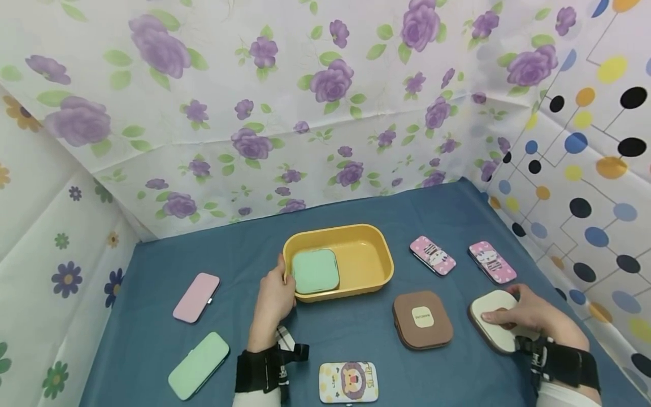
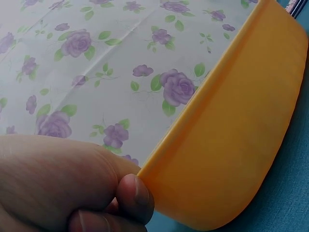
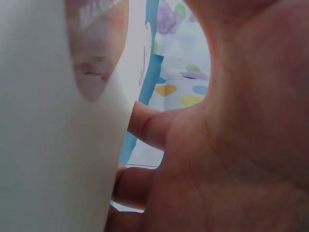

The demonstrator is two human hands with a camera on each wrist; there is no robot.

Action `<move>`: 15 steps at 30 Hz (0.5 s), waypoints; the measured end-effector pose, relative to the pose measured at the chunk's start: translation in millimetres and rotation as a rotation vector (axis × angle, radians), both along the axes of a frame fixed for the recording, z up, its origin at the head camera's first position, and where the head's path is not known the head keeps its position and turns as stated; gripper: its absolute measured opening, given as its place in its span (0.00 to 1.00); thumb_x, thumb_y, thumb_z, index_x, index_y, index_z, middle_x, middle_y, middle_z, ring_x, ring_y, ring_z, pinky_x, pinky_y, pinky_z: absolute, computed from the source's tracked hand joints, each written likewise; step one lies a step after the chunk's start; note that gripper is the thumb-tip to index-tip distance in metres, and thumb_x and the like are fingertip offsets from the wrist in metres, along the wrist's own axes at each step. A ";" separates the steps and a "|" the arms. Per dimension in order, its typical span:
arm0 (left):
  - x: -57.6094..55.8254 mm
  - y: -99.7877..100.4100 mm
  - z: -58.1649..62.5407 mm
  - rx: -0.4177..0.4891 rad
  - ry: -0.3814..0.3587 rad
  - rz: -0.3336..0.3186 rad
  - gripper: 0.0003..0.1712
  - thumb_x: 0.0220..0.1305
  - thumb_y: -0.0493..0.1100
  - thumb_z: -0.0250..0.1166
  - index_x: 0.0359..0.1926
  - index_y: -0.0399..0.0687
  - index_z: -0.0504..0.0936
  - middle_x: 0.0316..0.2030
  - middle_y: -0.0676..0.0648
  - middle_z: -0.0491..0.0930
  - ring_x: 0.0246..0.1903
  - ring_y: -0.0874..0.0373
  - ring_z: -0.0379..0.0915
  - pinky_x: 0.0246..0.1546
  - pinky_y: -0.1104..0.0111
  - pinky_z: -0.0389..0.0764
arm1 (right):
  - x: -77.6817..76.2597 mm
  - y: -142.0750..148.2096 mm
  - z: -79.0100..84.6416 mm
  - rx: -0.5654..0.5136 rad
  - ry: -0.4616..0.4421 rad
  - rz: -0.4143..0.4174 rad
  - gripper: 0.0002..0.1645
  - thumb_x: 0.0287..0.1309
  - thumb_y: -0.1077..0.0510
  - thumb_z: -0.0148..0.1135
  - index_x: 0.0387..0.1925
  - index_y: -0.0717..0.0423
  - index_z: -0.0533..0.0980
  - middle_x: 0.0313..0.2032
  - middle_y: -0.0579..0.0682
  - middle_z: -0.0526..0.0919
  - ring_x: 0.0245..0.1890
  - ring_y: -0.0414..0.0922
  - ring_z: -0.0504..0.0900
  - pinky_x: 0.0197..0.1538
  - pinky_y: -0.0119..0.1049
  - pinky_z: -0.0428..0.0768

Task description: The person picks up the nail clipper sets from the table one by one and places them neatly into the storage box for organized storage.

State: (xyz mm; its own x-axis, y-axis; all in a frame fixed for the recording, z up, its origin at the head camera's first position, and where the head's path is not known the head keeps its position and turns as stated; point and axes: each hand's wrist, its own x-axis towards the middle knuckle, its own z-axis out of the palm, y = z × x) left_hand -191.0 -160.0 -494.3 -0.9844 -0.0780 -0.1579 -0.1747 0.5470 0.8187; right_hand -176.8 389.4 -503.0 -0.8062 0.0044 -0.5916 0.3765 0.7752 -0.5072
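Note:
My left hand [image 1: 274, 294] pinches the left rim of a yellow plastic tray [image 1: 363, 265]; the left wrist view shows thumb and fingers on the tray's edge [image 2: 227, 116]. Inside the tray's left part lies a mint-green square case [image 1: 315, 271]. Far to the right, my right hand [image 1: 534, 316] grips a cream square manicure case [image 1: 488, 308] with a brown lower edge, thumb across its top. In the right wrist view the cream case [image 3: 38, 145] fills the left side, with fingers [image 3: 137, 186] at its edge. A brown square case [image 1: 422, 333] lies between tray and right hand.
Two pink patterned cases [image 1: 432, 255] lie right of the tray. On the left are a plain pink case [image 1: 196, 298] and a light green case [image 1: 199, 366]. A lion-print case [image 1: 348, 382] lies near the front. Patterned cloth walls [image 1: 305, 113] enclose the blue tabletop [image 1: 244, 243].

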 end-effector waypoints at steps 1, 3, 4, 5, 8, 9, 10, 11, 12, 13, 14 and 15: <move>-0.2 -0.2 0.0 -0.001 0.000 0.002 0.38 0.83 0.39 0.48 0.86 0.38 0.46 0.13 0.44 0.76 0.11 0.52 0.71 0.15 0.64 0.68 | -0.3 -0.1 0.2 -0.003 0.000 -0.003 0.73 0.58 0.31 0.77 0.70 0.82 0.46 0.51 0.74 0.73 0.52 0.64 0.77 0.59 0.65 0.74; -0.3 -0.5 0.4 0.000 0.000 0.003 0.38 0.83 0.39 0.48 0.86 0.38 0.46 0.13 0.44 0.76 0.11 0.52 0.71 0.15 0.64 0.67 | -0.6 -0.3 0.7 -0.002 0.000 0.002 0.73 0.58 0.31 0.77 0.70 0.82 0.46 0.50 0.74 0.73 0.52 0.63 0.77 0.59 0.65 0.74; -0.2 -0.7 0.7 0.001 0.000 0.003 0.38 0.84 0.39 0.48 0.86 0.38 0.46 0.14 0.44 0.76 0.11 0.52 0.71 0.15 0.64 0.67 | -0.7 -0.2 0.4 -0.001 0.002 0.005 0.73 0.58 0.31 0.77 0.70 0.82 0.46 0.50 0.73 0.73 0.51 0.63 0.77 0.59 0.65 0.74; -0.3 -0.7 0.9 -0.001 -0.004 0.004 0.38 0.84 0.39 0.48 0.86 0.38 0.46 0.14 0.44 0.76 0.11 0.52 0.71 0.15 0.64 0.67 | -0.1 0.1 -0.2 0.000 0.004 0.008 0.73 0.58 0.31 0.77 0.69 0.82 0.46 0.49 0.73 0.73 0.51 0.63 0.77 0.59 0.65 0.75; 0.2 -0.3 0.8 0.000 -0.007 0.003 0.38 0.84 0.39 0.48 0.86 0.39 0.46 0.14 0.44 0.76 0.11 0.52 0.71 0.15 0.64 0.68 | 1.1 1.9 -3.1 -0.003 0.008 0.013 0.72 0.58 0.32 0.77 0.69 0.82 0.46 0.47 0.71 0.75 0.49 0.60 0.79 0.58 0.63 0.76; 0.3 -0.1 0.6 0.000 -0.011 0.003 0.38 0.84 0.39 0.48 0.86 0.39 0.46 0.14 0.44 0.76 0.11 0.52 0.71 0.15 0.64 0.68 | 1.1 2.8 -4.0 -0.007 0.009 0.012 0.73 0.58 0.32 0.78 0.69 0.82 0.45 0.47 0.71 0.76 0.48 0.60 0.80 0.57 0.63 0.76; 0.5 0.2 0.3 0.002 -0.013 0.002 0.38 0.84 0.39 0.48 0.86 0.39 0.46 0.14 0.44 0.76 0.11 0.52 0.72 0.15 0.64 0.68 | 1.1 3.5 -4.7 -0.006 0.010 0.010 0.73 0.58 0.32 0.78 0.69 0.82 0.45 0.46 0.70 0.76 0.48 0.59 0.80 0.57 0.63 0.76; 0.6 0.3 -0.1 0.003 -0.015 0.001 0.38 0.84 0.39 0.48 0.86 0.39 0.46 0.14 0.44 0.76 0.11 0.52 0.72 0.15 0.64 0.68 | 1.0 4.1 -4.9 -0.006 0.010 0.012 0.73 0.57 0.32 0.78 0.69 0.82 0.45 0.46 0.70 0.77 0.48 0.59 0.81 0.57 0.64 0.77; 0.9 0.6 -0.1 0.006 -0.012 0.000 0.38 0.84 0.39 0.48 0.86 0.39 0.46 0.14 0.44 0.76 0.11 0.52 0.72 0.15 0.63 0.68 | 0.7 4.5 -4.9 -0.007 0.013 0.012 0.73 0.57 0.33 0.79 0.69 0.83 0.45 0.45 0.69 0.77 0.47 0.58 0.82 0.58 0.64 0.76; 0.9 0.7 -0.2 0.010 -0.009 0.002 0.38 0.83 0.38 0.48 0.86 0.39 0.46 0.14 0.44 0.76 0.11 0.52 0.72 0.15 0.63 0.68 | 0.2 4.6 -4.5 -0.006 0.017 0.017 0.74 0.57 0.32 0.78 0.69 0.83 0.45 0.46 0.70 0.77 0.48 0.60 0.81 0.58 0.65 0.76; 0.9 0.7 -0.2 0.012 -0.007 0.003 0.38 0.83 0.38 0.48 0.86 0.39 0.46 0.14 0.44 0.76 0.11 0.52 0.72 0.15 0.63 0.68 | 0.0 4.6 -4.1 -0.006 0.021 0.018 0.73 0.57 0.32 0.78 0.68 0.83 0.45 0.46 0.70 0.76 0.48 0.60 0.81 0.58 0.66 0.76; 0.8 0.6 -0.1 0.014 -0.006 0.004 0.38 0.83 0.38 0.48 0.86 0.39 0.46 0.14 0.44 0.76 0.11 0.52 0.72 0.15 0.63 0.68 | -0.1 4.4 -3.7 -0.007 0.024 0.018 0.73 0.57 0.32 0.78 0.68 0.84 0.46 0.46 0.70 0.76 0.49 0.60 0.80 0.58 0.66 0.76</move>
